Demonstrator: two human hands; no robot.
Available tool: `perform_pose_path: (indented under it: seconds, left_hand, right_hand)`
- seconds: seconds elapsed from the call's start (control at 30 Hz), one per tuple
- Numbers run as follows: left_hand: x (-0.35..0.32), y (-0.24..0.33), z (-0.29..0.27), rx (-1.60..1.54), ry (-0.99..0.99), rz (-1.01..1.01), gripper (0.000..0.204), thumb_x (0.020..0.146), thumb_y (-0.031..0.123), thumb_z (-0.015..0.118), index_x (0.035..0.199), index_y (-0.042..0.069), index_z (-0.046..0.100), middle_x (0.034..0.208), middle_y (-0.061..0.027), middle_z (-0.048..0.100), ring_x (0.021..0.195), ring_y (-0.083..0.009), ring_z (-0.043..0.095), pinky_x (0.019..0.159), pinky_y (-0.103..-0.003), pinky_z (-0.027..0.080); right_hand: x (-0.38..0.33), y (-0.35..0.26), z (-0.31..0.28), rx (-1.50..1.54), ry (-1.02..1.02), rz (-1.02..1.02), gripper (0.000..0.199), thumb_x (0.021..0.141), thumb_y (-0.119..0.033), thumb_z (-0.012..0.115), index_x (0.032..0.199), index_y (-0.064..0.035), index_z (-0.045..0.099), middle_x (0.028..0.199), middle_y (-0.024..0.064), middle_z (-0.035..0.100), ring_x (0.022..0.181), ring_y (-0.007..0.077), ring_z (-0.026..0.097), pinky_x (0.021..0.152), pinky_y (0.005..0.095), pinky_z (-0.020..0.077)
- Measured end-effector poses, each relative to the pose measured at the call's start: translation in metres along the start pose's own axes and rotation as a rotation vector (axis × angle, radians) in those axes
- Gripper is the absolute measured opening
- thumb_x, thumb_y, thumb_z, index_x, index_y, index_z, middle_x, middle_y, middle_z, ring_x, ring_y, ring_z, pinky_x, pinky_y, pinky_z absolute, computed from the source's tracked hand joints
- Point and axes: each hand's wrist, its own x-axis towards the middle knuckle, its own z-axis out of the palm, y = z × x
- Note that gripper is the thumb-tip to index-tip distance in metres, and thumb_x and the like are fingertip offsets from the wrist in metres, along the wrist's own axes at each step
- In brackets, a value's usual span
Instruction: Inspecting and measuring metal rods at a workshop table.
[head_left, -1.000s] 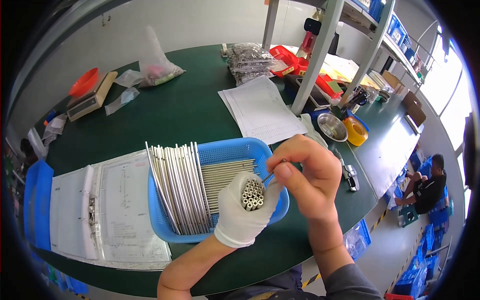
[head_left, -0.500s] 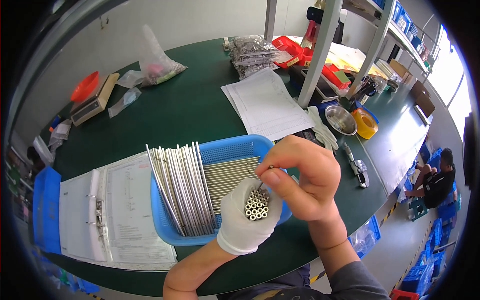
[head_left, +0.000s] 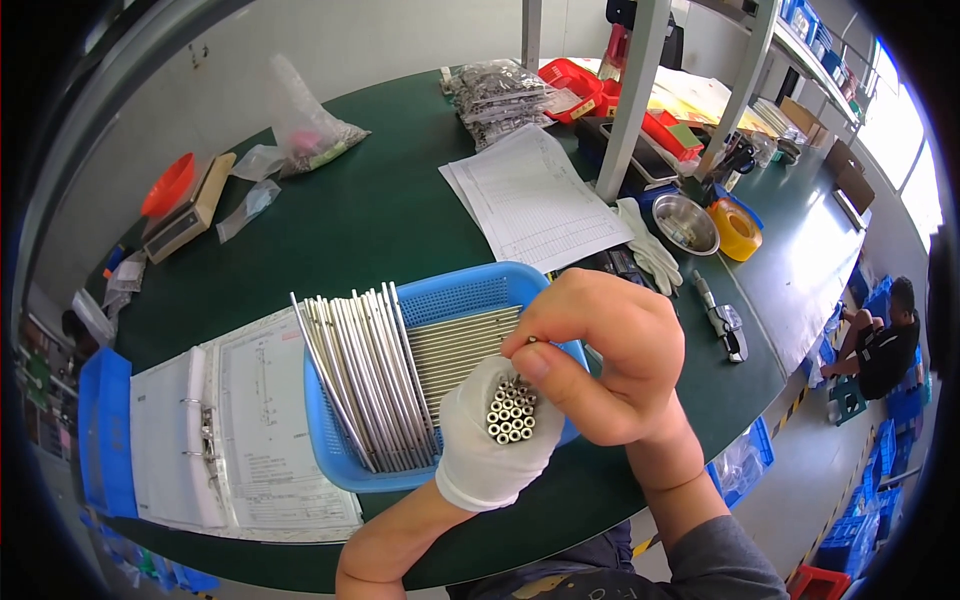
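My left hand (head_left: 487, 445), in a white glove, is wrapped round a bundle of thin metal tubes (head_left: 511, 412), their round hollow ends facing up. Just above these ends my bare right hand (head_left: 610, 360) pinches a thin pin (head_left: 532, 340) between thumb and forefinger. Only the pin's small dark end shows; the fingers hide the rest. Behind both hands is a blue plastic basket (head_left: 318, 432). Long silvery tubes (head_left: 365, 385) lean in its left side, and a layer of similar tubes (head_left: 462, 350) lies flat across its right part.
An open ring binder (head_left: 275, 440) lies left of the basket. Printed sheets (head_left: 540, 205), a white glove (head_left: 648, 250), a metal bowl (head_left: 685, 224), yellow tape (head_left: 735, 232) and a micrometer (head_left: 722, 318) lie beyond and to the right. A scale (head_left: 190, 210) stands far left. Another person (head_left: 888, 345) sits far right.
My right fingers have shifted slightly, and the pin's shaft, visible before above the tube ends, is now hidden. The left hand keeps its hold. The view has turned a little.
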Motion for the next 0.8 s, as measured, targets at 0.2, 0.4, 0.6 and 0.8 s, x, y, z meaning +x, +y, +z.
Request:
perform_pose_path:
  seconds: [0.2, 0.4, 0.6, 0.8]
  left_hand:
    - [-0.0002, -0.0034, -0.0023, -0.042, -0.043, -0.055, 0.015, 0.073, 0.003, 0.067, 0.084, 0.002, 0.056, 0.067, -0.0067, 0.059, 0.056, -0.0168, 0.057, 0.05, -0.027, 0.044]
    - [0.0014, -0.0024, -0.0021, -0.064, -0.031, -0.066, 0.02, 0.073, 0.005, 0.069, 0.088, 0.001, 0.056, 0.07, -0.0073, 0.06, 0.059, -0.0172, 0.058, 0.054, -0.027, 0.046]
    - [0.002, -0.0033, -0.0019, -0.046, -0.066, -0.046, 0.022, 0.074, 0.006, 0.068, 0.092, 0.001, 0.057, 0.072, -0.0077, 0.06, 0.061, -0.0185, 0.059, 0.056, -0.028, 0.047]
    - [0.0012, -0.0039, 0.0006, -0.073, -0.019, -0.052, 0.02, 0.075, 0.006, 0.066, 0.091, 0.001, 0.057, 0.073, -0.0076, 0.061, 0.061, -0.0194, 0.059, 0.056, -0.028, 0.046]
  right_hand:
    - [0.0033, 0.0027, 0.0028, -0.054, 0.022, -0.095, 0.011, 0.067, 0.001, 0.066, 0.073, -0.0016, 0.058, 0.063, 0.0077, 0.055, 0.051, 0.0222, 0.053, 0.046, 0.0301, 0.0405]
    - [0.0025, 0.0054, 0.0026, -0.148, -0.022, -0.121, 0.008, 0.063, -0.004, 0.065, 0.071, -0.0024, 0.062, 0.065, 0.007, 0.062, 0.054, 0.0206, 0.057, 0.052, 0.0277, 0.045]
    - [0.0008, 0.0045, -0.0031, -0.165, -0.04, -0.108, 0.008, 0.064, -0.004, 0.065, 0.072, -0.0031, 0.063, 0.066, 0.0064, 0.063, 0.055, 0.0205, 0.059, 0.051, 0.0275, 0.0455]
    - [-0.0005, 0.0018, 0.0025, -0.091, -0.015, -0.036, 0.015, 0.065, -0.003, 0.068, 0.08, -0.0031, 0.067, 0.067, 0.0064, 0.063, 0.056, 0.0192, 0.06, 0.053, 0.0258, 0.047]
